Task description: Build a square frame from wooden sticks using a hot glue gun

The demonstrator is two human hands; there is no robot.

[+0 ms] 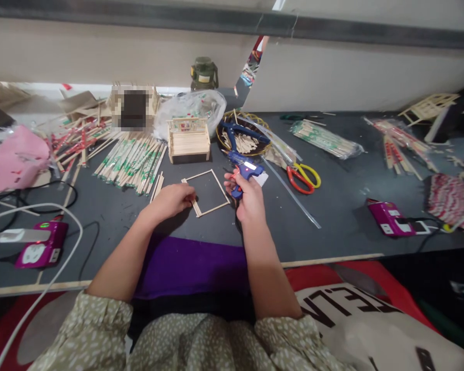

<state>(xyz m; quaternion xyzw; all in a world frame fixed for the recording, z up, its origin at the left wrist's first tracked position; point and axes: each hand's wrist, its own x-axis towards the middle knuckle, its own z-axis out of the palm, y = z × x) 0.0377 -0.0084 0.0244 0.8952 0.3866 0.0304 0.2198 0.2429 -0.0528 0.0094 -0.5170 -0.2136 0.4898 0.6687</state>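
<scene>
My right hand (250,198) is wrapped round the grip of a blue hot glue gun (246,166), whose nozzle points up and left. Below the nozzle, a square frame of thin wooden sticks (214,209) lies flat on the dark table, with a few sticks side by side along its left edge. At that edge, my left hand (174,200) has its fingers closed on the sticks; its fingertips are partly hidden. Beyond the frame stands a small bench made of sticks (189,143).
Paper-wrapped chopsticks (133,162) lie in a pile at the left. Behind the glue gun, a basket (268,123) holds short stick pieces and blue-handled pliers (245,131). Scissors (303,178) and a clear glue stick (294,196) lie right. Purple power boxes (390,219) sit at both sides.
</scene>
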